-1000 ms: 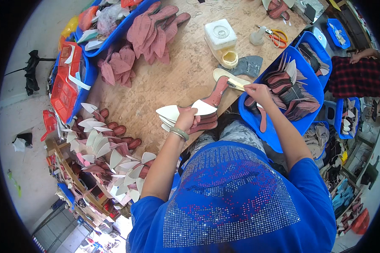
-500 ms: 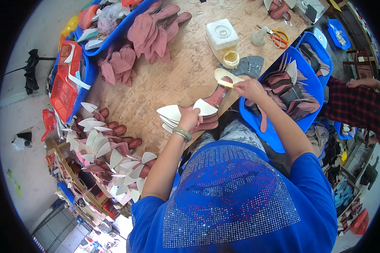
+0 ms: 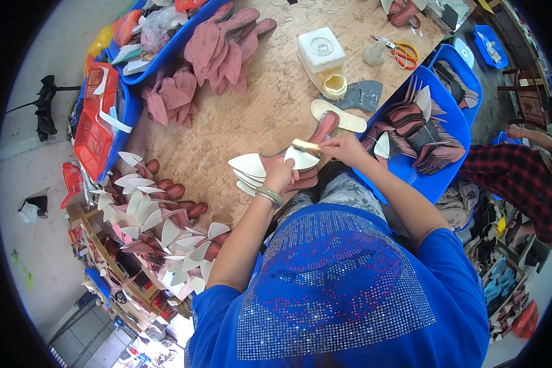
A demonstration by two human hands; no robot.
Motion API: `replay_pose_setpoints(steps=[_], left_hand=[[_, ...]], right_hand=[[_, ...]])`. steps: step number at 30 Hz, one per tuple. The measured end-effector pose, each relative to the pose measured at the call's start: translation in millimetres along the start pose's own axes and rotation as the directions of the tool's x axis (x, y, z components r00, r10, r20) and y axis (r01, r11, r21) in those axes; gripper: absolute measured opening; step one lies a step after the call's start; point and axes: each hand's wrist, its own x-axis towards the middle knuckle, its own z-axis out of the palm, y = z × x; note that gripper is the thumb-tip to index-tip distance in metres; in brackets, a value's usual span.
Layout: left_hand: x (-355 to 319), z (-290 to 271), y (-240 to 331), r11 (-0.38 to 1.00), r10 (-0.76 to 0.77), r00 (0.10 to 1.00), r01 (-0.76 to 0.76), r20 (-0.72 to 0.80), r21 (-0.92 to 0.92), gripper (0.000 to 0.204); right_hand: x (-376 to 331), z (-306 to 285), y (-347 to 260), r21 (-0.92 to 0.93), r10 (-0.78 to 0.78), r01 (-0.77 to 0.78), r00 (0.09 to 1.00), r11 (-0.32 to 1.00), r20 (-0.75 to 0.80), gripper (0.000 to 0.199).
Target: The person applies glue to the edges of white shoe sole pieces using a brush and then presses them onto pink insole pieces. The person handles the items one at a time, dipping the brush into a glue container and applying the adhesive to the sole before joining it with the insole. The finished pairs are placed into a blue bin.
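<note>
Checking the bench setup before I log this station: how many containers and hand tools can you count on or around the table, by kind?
Blue plastic bins: 4 (right bin, top-left bin, far-right bin, one under the basket)
Red mesh basket: 1
White square tub: 1
Orange-handled scissors: 1
Brush, in the right hand: 1
Total: 8

Ahead of our hands, we see bare wooden tabletop (image 3: 239, 116) up to the pink insole pile (image 3: 224, 43) and white tub (image 3: 321, 52). The blue bin (image 3: 441, 159) crowds our right; the folded pieces (image 3: 159, 214) hem our left.
</note>
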Motion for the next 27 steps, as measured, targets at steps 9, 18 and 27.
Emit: replay_pose_setpoints(steps=[9, 18, 27], left_hand=[[1, -2, -9, 0.999, 0.019, 1.0, -0.019, 0.004, -0.042, 0.02], [2, -1, -21, 0.98, -0.048, 0.999, 0.043, -0.018, -0.195, 0.023], [-31, -4, -9, 0.967, 0.068, 0.998, -0.07, -0.015, -0.244, 0.023]], right_hand=[[28, -53, 51, -0.403, -0.088, -0.021, 0.964, 0.915, -0.252, 0.021], [-22, -57, 63, -0.282, 0.031, -0.12, 0.953, 0.952, -0.301, 0.024], [-77, -11, 19, -0.107, -0.023, 0.004, 0.984, 0.994, -0.175, 0.021]])
